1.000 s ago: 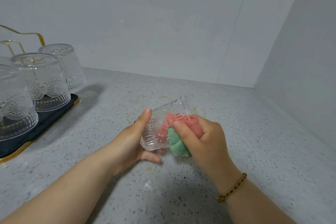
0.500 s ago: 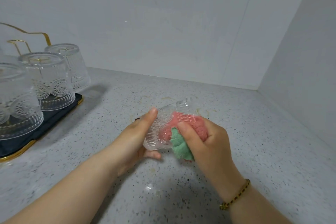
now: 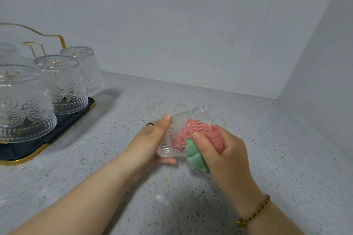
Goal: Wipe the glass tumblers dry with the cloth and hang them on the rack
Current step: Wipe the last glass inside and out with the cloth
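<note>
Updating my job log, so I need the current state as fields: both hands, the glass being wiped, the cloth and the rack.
left hand: grips the glass, which lies sideways
right hand: holds the pink and green cloth, pushed into the glass
rack: at least three glasses upside down on it
stage: wiping; this glass not yet hung

We see a clear embossed glass tumbler (image 3: 172,140), ribbed and glossy, stuffed with a nubbly pink-and-green cloth (image 3: 198,143). The speckled grey stone tabletop (image 3: 267,139) shines faintly; the rack's gold metal wire (image 3: 57,39) gleams above its matt navy tray (image 3: 63,122).
</note>
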`<move>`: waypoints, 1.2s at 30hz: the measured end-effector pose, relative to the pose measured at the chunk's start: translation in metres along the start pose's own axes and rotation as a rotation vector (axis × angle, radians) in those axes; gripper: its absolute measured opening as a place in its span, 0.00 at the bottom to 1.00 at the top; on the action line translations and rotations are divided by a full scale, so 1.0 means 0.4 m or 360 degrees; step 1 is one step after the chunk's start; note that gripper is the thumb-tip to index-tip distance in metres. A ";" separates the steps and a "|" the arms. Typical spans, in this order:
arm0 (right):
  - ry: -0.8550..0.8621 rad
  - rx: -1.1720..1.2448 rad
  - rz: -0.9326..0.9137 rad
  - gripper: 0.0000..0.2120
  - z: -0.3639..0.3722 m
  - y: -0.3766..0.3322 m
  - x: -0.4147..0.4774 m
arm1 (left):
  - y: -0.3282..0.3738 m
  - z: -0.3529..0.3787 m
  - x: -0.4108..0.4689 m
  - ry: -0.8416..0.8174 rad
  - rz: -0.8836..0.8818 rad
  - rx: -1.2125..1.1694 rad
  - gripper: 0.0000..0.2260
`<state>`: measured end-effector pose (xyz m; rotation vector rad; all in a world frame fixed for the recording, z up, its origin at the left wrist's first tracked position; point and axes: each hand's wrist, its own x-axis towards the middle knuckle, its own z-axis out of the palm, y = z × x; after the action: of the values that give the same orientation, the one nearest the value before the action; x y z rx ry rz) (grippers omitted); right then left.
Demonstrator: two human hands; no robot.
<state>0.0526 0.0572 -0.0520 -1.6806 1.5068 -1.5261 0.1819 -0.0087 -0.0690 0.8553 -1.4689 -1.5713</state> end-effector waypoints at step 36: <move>0.0110 0.1078 0.0617 0.14 -0.016 0.046 0.047 | -0.018 -0.014 -0.001 0.0143 0.0591 0.0654 0.28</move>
<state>0.0355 0.0368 -0.0571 -0.9013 1.0760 -1.6287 0.1862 -0.0107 -0.0765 0.8076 -1.7962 -0.9635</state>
